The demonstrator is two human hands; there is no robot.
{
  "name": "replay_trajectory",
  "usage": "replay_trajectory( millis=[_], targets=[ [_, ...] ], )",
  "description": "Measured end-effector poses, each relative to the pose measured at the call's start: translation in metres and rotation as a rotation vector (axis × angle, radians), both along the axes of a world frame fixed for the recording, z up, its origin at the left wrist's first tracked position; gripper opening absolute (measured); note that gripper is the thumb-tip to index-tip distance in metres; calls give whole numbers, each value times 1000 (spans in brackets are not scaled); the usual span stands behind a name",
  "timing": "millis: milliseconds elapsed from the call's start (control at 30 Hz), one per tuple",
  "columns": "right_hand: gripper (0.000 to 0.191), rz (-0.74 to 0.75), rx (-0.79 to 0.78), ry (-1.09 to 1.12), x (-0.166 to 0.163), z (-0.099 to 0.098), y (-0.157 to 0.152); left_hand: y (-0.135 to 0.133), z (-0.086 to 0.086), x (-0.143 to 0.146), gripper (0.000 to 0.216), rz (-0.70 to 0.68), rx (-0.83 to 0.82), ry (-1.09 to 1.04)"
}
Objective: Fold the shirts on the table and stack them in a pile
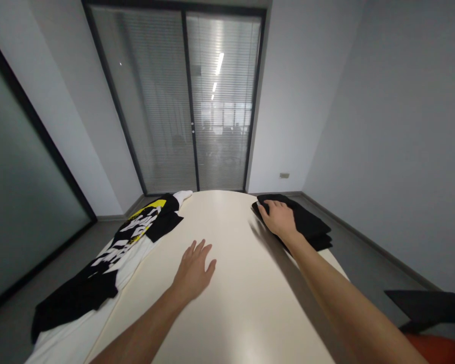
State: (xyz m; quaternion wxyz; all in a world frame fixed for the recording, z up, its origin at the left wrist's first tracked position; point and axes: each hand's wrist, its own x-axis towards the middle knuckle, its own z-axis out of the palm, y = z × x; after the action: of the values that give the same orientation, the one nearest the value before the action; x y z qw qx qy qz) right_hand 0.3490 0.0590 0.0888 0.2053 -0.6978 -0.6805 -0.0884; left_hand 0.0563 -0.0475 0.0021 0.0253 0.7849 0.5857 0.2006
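The 2 arms reach forward from the lower part of the view, over a pale table (231, 308). The right arm is stretched farther, and its forearm goes up and to the left. The right hand (278, 217) lies on the left part of a stack of folded black cloth (311, 222), with back of the hand up, the thumb at the left side and the fingers a little bent. Because the fingertips are small and dark here, I cannot tell if this hand grips the cloth or only rests on it. The stack is at the far right edge of the table. The left hand (192, 272) is nearer, palm down over the middle of the table, open and holding nothing, its fingers pointing forward and the thumb apart, to the right. Along the left edge lie printed clothes (109, 258) in black, white and yellow.
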Motion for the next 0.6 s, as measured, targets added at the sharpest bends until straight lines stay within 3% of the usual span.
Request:
replay_trajectory(
  millis=[100,233,333,433,600],
  targets=[
    [49,140,21,21,-31,-6,-15,7,5,-8,48,40,29,-46],
    [44,202,-47,51,-59,-37,-31,23,14,-42,45,258,168,39],
    [42,237,-117,60,-65,-58,-36,32,16,-76,50,502,228,156],
    [43,268,-124,111,-64,-65,-35,40,9,-105,57,695,166,212],
    [43,295,-117,169,-60,-66,-33,51,-3,-125,65,807,101,167]
  ],
)
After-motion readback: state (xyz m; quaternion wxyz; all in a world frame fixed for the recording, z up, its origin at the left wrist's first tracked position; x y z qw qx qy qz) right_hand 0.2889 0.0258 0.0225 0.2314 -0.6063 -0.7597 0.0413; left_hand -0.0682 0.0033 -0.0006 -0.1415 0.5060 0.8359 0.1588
